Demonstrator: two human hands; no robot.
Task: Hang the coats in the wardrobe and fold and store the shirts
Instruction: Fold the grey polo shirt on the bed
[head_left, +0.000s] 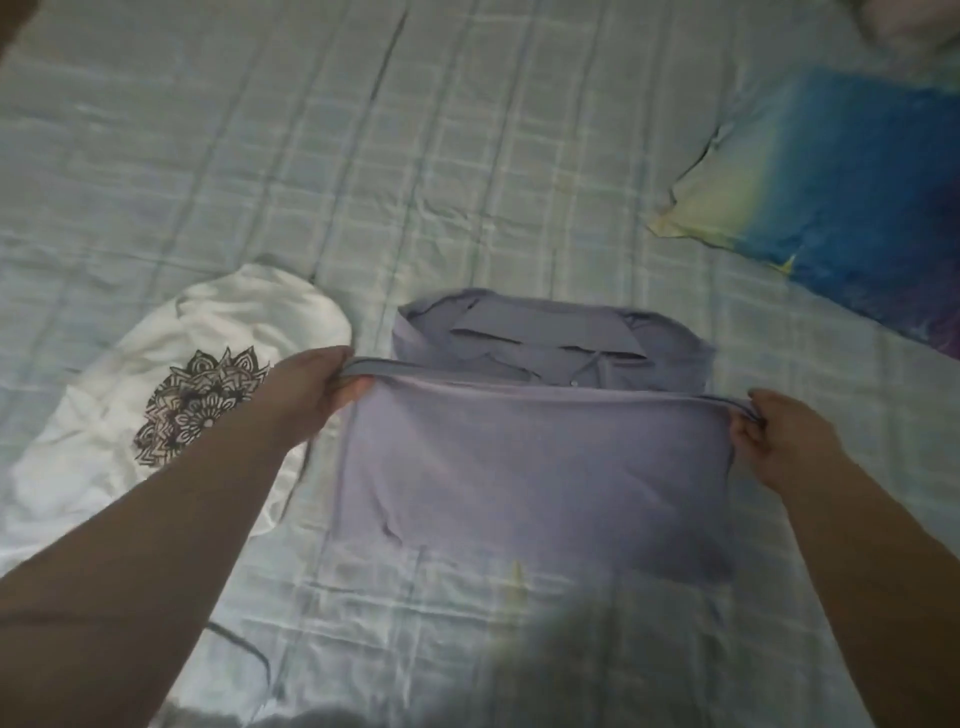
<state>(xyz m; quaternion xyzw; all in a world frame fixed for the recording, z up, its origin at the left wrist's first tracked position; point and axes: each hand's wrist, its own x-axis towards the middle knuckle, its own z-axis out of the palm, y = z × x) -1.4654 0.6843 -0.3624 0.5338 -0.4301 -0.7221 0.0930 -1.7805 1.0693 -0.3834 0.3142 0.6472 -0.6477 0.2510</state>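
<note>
Two shirts lie on a pale checked bedsheet (467, 130) that fills nearly the whole frame. At the left of centre sits a white shirt (171, 395), crumpled into a loose heap, with a dark mandala-like print facing up on its right side. The left forearm crosses over the lower part of this heap, running from the lower left corner up toward the middle.

The left hand (311, 387) is closed in a pinch, thumb above and fingers curled below, on the left end of a folded edge of the lavender shirt (535, 467). This collared shirt lies in the middle of the frame, just beside the white one and seemingly apart from it. Its collar end points toward the top of the picture, where the collar and a small button show. The lower part of the shirt is doubled up so that its raised edge stretches as a taut, nearly level line between the two hands, just below the collar area.

The right hand (784, 441) pinches the right end of that same edge, fingers curled tightly around the fabric, with the forearm running down to the lower right corner.

At the upper right, well apart from the shirts, rests a pillow (841, 192) in blue fading to yellow.
</note>
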